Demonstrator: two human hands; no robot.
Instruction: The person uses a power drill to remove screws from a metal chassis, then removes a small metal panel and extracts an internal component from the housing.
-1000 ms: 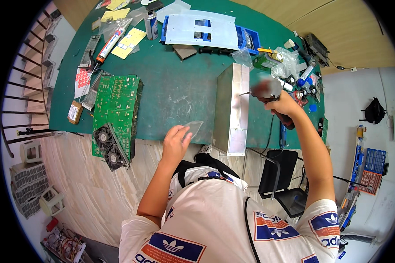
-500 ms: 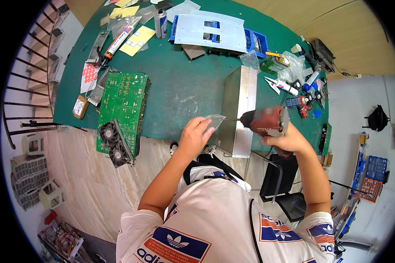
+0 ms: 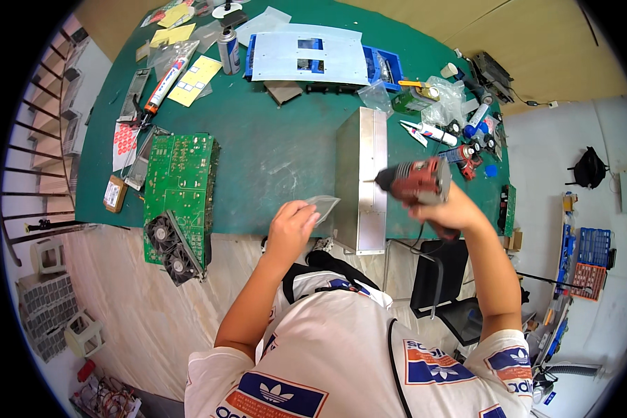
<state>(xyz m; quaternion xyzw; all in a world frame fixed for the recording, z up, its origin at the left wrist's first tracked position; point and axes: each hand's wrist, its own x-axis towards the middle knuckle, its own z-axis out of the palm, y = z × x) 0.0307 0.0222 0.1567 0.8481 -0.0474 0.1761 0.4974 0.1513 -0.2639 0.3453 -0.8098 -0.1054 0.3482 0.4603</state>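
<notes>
In my right hand is a red and black power drill, its bit aimed leftward over the top of a long metal housing. The housing stands near the table's front edge. My left hand pinches a small clear plastic bag just left of the housing; what the bag contains is too small to tell. Farther left lies a green circuit board, with a pair of black fans at its near end.
A white panel rests over blue bins at the back of the green table. At left lie a sealant tube and a small brown box; a spray can stands farther back. Bottles and tools crowd the right. A black chair stands below.
The drill bit has shifted from left of the housing to over its top face. My left hand, still pinching the bag, sits slightly lower. The whole view has shifted a little.
</notes>
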